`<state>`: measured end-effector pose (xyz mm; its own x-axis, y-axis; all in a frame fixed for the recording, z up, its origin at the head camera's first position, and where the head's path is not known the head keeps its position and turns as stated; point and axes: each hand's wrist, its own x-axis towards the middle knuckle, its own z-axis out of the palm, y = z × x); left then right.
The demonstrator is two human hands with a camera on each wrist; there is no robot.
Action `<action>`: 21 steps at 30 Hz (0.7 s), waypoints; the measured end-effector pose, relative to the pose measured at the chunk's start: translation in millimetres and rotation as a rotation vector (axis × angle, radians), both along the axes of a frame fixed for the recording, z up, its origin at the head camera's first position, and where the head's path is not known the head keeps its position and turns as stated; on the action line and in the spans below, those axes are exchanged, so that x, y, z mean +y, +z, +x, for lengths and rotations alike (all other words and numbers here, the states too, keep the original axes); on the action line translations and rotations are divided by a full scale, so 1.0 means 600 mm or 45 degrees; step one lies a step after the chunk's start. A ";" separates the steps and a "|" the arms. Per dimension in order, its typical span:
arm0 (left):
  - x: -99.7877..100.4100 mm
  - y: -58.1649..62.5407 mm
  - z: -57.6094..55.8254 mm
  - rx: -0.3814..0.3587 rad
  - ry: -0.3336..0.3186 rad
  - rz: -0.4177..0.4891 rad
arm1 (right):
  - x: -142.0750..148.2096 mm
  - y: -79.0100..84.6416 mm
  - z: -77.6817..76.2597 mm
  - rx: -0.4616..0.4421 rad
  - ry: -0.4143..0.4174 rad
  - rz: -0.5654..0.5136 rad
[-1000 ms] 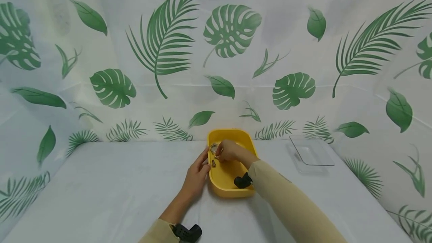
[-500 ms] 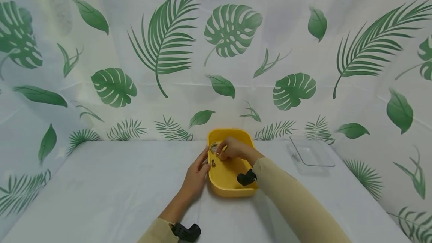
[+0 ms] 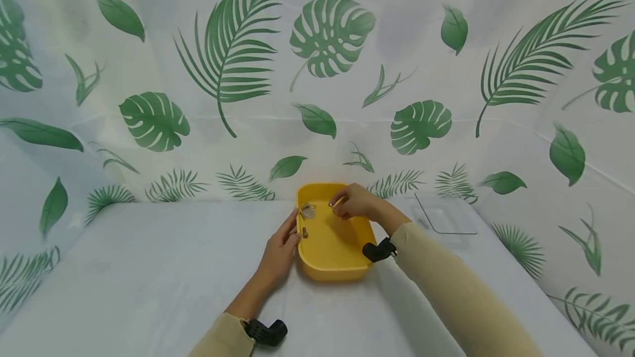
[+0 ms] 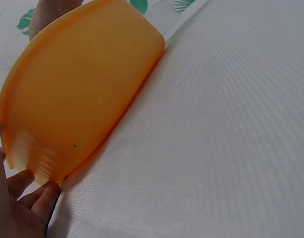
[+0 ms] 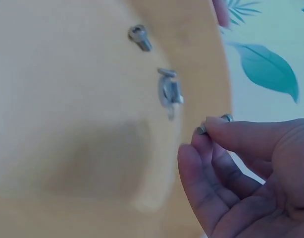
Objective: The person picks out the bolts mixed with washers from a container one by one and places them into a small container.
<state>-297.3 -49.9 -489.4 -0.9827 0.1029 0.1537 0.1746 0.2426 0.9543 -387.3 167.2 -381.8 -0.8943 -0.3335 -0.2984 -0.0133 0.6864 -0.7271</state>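
Note:
A yellow plastic bin (image 3: pixel 332 255) stands on the white-covered table. My left hand (image 3: pixel 278 252) holds its left side, fingers against the outer wall in the left wrist view and thumb up at the rim. Over the bin's inside, my right hand (image 3: pixel 356 203) pinches a small metal bolt (image 5: pixel 227 118) between thumb and fingertips; its shank end shows beside the thumb. Along the bin's left wall lie a single bolt (image 5: pixel 140 38) and, farther back, a small cluster of metal hardware (image 5: pixel 169 91) with a round flat piece.
A clear plastic container (image 3: pixel 451 216) stands right of the bin at the back of the table. Behind rises a white backdrop (image 3: pixel 258 153) printed with green leaves. Each wrist wears a black camera (image 3: pixel 268 333).
My right hand has lifted off the hardware at the left wall and moved right with the bolt. My left hand stays at the bin. The head view has shifted slightly.

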 end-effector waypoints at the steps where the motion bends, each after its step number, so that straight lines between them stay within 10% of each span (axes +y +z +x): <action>1: 0.000 0.002 -0.001 0.000 -0.001 -0.001 | 0.006 0.006 0.000 0.004 0.004 -0.011; 21: -0.004 0.007 -0.005 -0.003 0.007 -0.004 | 0.191 0.054 0.013 0.027 -0.042 -0.019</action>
